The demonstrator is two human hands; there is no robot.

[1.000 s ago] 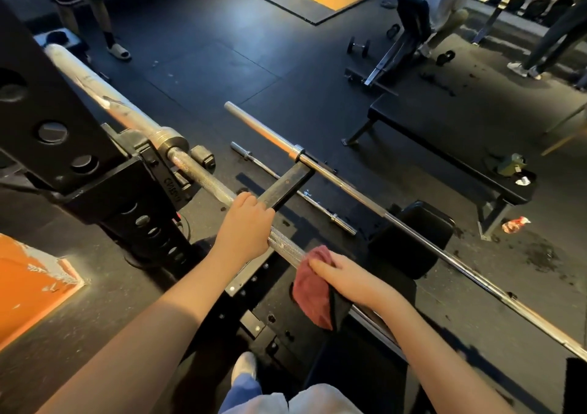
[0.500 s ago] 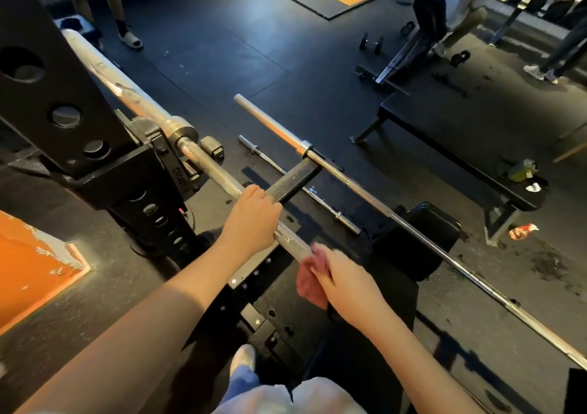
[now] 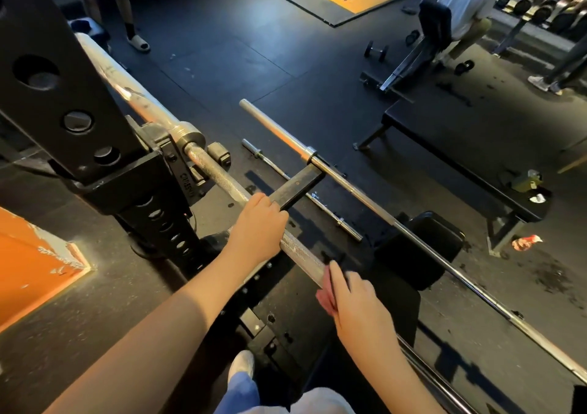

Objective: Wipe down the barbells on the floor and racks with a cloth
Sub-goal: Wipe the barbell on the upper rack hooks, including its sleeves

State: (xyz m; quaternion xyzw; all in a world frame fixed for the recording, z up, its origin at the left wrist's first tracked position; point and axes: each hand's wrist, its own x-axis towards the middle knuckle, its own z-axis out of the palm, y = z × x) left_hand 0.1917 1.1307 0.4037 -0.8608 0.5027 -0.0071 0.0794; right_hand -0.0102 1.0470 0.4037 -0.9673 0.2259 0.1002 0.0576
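A steel barbell [image 3: 219, 176] rests in the black rack's hook [image 3: 178, 172] and runs down to the lower right. My left hand [image 3: 259, 227] grips its knurled shaft just right of the rack. My right hand [image 3: 355, 302] presses a dark red cloth [image 3: 325, 297] around the same shaft a short way further right; most of the cloth is hidden under my fingers. A second long barbell [image 3: 355, 191] lies across the black safety arm [image 3: 298, 188]. A short thin bar [image 3: 317, 200] lies on the floor beneath it.
The black rack upright [image 3: 63, 95] fills the left. A black flat bench [image 3: 460, 162] stands at right with a small bottle [image 3: 529, 180] on it. A black pad [image 3: 419, 248] sits under the second bar. People stand and sit at the back. Dumbbells [image 3: 376, 51] lie on the floor.
My right hand slid the cloth up the shaft toward my left hand, then eased slightly back down. My left hand kept its grip. The view shifted a little.
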